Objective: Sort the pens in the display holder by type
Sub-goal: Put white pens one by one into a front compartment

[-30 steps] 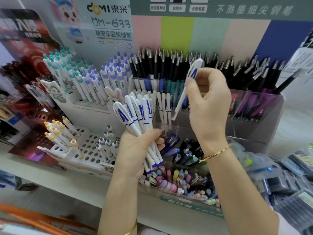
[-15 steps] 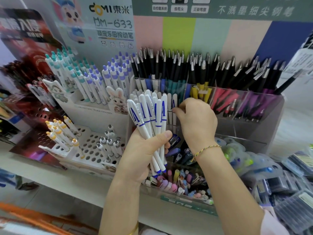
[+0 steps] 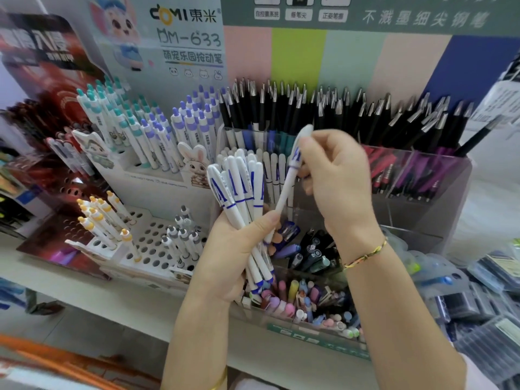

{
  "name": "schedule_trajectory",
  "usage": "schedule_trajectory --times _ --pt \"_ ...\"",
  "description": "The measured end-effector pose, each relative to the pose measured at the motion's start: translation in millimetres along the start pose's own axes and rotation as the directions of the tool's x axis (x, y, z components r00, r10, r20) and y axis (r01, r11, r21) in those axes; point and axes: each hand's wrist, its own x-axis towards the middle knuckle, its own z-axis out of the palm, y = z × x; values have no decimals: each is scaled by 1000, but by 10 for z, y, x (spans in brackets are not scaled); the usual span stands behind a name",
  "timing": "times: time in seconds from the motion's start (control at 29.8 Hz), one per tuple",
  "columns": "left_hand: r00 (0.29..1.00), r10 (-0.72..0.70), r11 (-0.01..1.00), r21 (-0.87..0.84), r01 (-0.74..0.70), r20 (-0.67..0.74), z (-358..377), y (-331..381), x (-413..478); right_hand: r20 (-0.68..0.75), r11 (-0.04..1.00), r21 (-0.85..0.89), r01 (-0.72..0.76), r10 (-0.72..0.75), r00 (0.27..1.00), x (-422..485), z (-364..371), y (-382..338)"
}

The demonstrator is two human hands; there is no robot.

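One white pen [image 3: 284,192] newly raised above holder [image 3: 416,215], pinched in right grip [image 3: 340,178]; left grip [image 3: 230,254] clamps bundle [image 3: 239,187].

Wore a thin braided bracelet [image 3: 365,256] at the wrist of the right hand [image 3: 337,175]: yellow, green and reddish threads, knotted. Wore a slim gold bangle [image 3: 220,381] on the forearm of the left hand [image 3: 225,257], partly cut off by the lower edge.

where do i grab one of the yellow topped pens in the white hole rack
Pinch the upper barrel just under the yellow top, coming from above. The yellow-topped pens stand in holes of the white rack, leaning left, tops free and lower ends sunk, so lift along that lean.
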Motion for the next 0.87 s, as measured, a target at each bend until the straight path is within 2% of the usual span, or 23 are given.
schedule_trajectory --times 0.07,0.13,0.2,0.27,0.37,0.47,0.54,0.67,0.7,0.77,0.87 --pt "999 7 999 35 -6 -50 -47 -15 5 -165 994 14 110 -107 980 63 2 -33" --pt "997 12 999 34 -9 -76 -84 -22 9 -284 972 -62 228 -236 929 94 15 -54" --pt "996 13 999 30 -10 -87 -98 -14 8 -309 925 -208 317 -369 876 101 59 -55" --pt "997 29 999 38 -26 -76 -98 -10 5 -228 874 -332 354 -438 870 93 119 3" --pt "998 45 998 45 -43 -43 -73 -1 -10 -38 832 -442 336 -392 919 49 201 192" --pt "999 39 999 19 -38 -26 -60 6 -22 76 789 -548 278 -285 956 -2 245 367" --pt "999 35 999 11 -35 -13 -62 15 -28 108 745 -621 243 -226 968 -10 262 420" --pt "1000 31 999 12 -31 6 -71 20 -33 124 586 -785 201 -168 978 17 273 398" --pt "999 31 999 18 -32 3 -72 20 -34 113 580 -793 189 -164 980 15 267 387" --pt "999 33 999 25 -33 -1 -62 26 -40 80 648 -739 182 -183 980 -1 239 366" --pt "1000 21 1000 13 -21 -21 -45 30 -46 60 847 -506 165 -156 986 -36 187 272"
